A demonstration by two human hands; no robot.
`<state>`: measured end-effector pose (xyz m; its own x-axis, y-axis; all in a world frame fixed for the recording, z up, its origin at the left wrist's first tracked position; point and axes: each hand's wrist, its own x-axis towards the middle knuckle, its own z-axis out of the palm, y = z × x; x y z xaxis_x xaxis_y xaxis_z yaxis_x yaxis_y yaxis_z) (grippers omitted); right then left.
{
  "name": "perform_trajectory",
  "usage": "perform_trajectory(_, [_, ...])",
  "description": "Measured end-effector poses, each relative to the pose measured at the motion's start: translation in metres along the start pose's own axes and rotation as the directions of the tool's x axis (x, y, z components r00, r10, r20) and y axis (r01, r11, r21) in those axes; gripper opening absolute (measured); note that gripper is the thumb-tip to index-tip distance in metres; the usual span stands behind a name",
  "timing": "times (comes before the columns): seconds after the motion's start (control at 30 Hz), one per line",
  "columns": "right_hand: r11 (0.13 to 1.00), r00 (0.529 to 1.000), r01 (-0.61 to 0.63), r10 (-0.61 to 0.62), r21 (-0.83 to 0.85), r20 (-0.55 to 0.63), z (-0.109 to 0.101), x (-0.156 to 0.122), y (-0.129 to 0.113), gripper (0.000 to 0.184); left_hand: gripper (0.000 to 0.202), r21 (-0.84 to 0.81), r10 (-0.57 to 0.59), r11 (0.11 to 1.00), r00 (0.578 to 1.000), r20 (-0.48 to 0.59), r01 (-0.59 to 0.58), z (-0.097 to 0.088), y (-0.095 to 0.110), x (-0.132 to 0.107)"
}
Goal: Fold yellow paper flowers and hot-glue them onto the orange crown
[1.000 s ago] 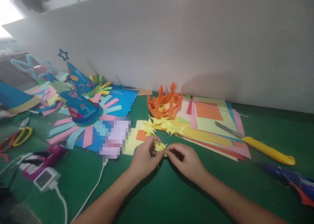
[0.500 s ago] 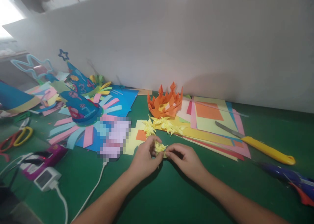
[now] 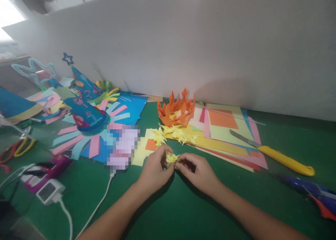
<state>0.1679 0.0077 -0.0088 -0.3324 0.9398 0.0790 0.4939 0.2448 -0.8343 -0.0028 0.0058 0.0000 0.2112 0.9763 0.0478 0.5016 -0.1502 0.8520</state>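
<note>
Between my two hands is a small folded yellow paper piece [image 3: 172,157], partly hidden by the fingers. My left hand [image 3: 156,165] is closed around it from the left, thumb in front. From the right, the thumb and forefinger of my right hand [image 3: 197,168] pinch its edge. Just beyond my fingers lie several pointed yellow paper pieces [image 3: 181,134], similar in colour. An orange folded-paper crown [image 3: 176,110] stands behind them.
A yellow-handled knife [image 3: 286,159] lies right, across coloured paper sheets [image 3: 225,119]. A blue tool [image 3: 307,189] is at the right edge. On the left are blue paper cone hats [image 3: 88,114], scissors [image 3: 23,145], a charger [image 3: 50,191] and a white cable [image 3: 101,201].
Both hands stay almost in place around the yellow paper piece, the fingers shifting only slightly. A thin pale streak now shows over the scissors at the left edge.
</note>
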Motion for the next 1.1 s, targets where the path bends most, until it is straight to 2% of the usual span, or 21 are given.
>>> perform_trajectory(0.13, [0.999, 0.999, 0.039, -0.039, 0.007, -0.014, 0.000, -0.001, 0.000, 0.016, 0.024, 0.033, 0.027, 0.999, 1.000, 0.011, -0.027, -0.001, 0.002, -0.001])
perform_trajectory(0.37, [0.998, 0.999, 0.053, -0.053, 0.038, -0.002, 0.000, 0.000, 0.004, 0.018, 0.026, -0.137, -0.030, 0.990, 0.998, 0.056, 0.038, 0.003, -0.005, 0.000])
perform_trajectory(0.6, [0.996, 0.996, 0.081, -0.080, 0.025, -0.039, 0.000, -0.002, 0.003, 0.021, 0.022, -0.233, -0.069, 0.968, 0.990, 0.124, 0.097, -0.004, 0.005, 0.000])
perform_trajectory(0.8, [0.998, 0.996, 0.002, 0.003, 0.057, -0.085, -0.001, -0.002, 0.001, 0.016, 0.020, -0.220, -0.065, 0.972, 0.994, 0.083, 0.082, -0.003, 0.003, 0.000])
perform_trajectory(0.97, [0.994, 0.999, 0.005, 0.000, 0.112, -0.048, -0.001, -0.001, 0.002, 0.020, 0.019, -0.208, -0.045, 0.976, 0.995, 0.089, 0.063, 0.000, 0.002, -0.002])
perform_trajectory(1.1, [0.992, 0.997, -0.004, 0.013, 0.124, -0.075, -0.001, -0.002, 0.000, 0.021, 0.020, -0.206, -0.067, 0.975, 0.994, 0.081, 0.083, 0.000, 0.002, -0.001])
